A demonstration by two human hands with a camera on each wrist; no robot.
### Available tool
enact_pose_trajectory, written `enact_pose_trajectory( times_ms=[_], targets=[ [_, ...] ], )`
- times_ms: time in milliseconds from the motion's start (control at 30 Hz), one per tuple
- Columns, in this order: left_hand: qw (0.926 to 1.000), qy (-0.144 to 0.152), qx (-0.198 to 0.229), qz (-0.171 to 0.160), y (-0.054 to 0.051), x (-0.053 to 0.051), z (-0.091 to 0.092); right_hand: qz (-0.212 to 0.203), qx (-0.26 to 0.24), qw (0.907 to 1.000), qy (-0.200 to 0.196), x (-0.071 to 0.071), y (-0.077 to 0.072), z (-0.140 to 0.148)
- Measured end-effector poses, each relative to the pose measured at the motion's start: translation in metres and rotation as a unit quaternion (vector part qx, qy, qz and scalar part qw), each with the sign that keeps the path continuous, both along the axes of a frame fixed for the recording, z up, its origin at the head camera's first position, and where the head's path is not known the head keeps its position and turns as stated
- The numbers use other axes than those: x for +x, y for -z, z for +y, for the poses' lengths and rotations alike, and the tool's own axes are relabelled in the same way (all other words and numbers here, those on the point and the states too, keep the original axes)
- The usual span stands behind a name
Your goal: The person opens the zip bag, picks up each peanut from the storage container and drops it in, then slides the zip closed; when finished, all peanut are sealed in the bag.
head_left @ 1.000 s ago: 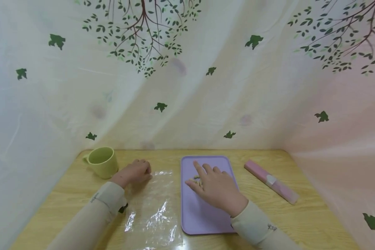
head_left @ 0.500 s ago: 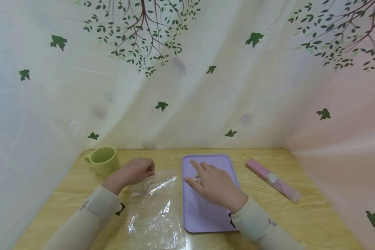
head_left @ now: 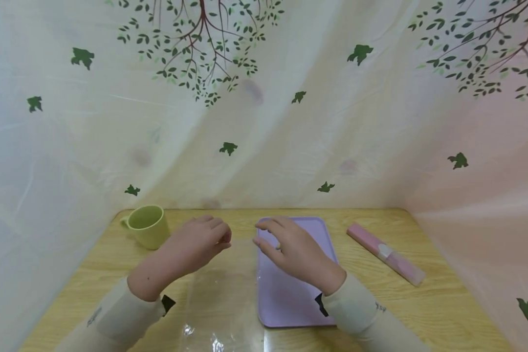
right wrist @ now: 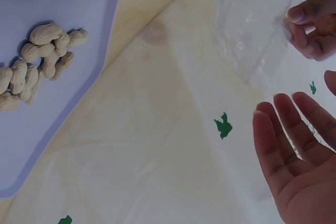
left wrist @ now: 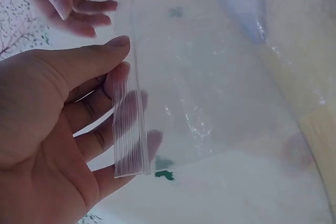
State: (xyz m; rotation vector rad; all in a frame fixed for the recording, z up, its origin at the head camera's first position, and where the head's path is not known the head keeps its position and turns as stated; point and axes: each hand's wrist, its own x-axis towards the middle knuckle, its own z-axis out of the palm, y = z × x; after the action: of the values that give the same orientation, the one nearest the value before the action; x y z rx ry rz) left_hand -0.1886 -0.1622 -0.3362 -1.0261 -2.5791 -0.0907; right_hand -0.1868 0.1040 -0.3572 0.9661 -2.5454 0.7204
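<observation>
My left hand [head_left: 198,244] pinches the ribbed zip edge of a clear plastic zip bag [left wrist: 194,93] between thumb and fingers. In the head view the see-through bag hangs below that hand, and its lower part is hard to make out against the table. My right hand [head_left: 297,252] is over the tray with its fingers spread and relaxed, holding nothing, a short gap away from the left hand. Several peanuts in the shell [right wrist: 46,35] lie on the purple tray [right wrist: 68,103]; in the head view the right hand mostly covers them.
A green mug [head_left: 147,227] stands at the back left of the wooden table [head_left: 88,293]. Right of the tray lies a long pink box [head_left: 385,254] with a paler end. A cloth curtain [head_left: 264,146] printed with leaves and birds surrounds the table.
My left hand has risen and moved right, lifting the bag's edge off the table. My right hand has come slightly left and up, toward the left hand.
</observation>
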Motion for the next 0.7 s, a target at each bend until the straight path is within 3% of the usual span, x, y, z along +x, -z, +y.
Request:
enact_pose_trajectory(
  times_ms=[200, 367, 500, 700],
  targets=[
    [0.9958, 0.053, 0.028, 0.069, -0.004, 0.01, 0.012, 0.052, -0.025, 0.9973, -0.044, 0.005, -0.006, -0.002],
    [0.9855, 0.101, 0.06, 0.122, -0.002, 0.017, 0.022, 0.071, -0.024, 0.9943, -0.076, 0.015, -0.012, -0.003],
    [0.979, 0.113, 0.071, 0.154, -0.004, 0.022, 0.03, 0.096, -0.014, 0.9924, -0.075, 0.022, -0.015, -0.003],
    [0.9764, 0.117, 0.074, 0.166, -0.01, 0.03, 0.036, 0.154, 0.001, 0.9869, -0.05, 0.025, -0.015, -0.002]
  ],
)
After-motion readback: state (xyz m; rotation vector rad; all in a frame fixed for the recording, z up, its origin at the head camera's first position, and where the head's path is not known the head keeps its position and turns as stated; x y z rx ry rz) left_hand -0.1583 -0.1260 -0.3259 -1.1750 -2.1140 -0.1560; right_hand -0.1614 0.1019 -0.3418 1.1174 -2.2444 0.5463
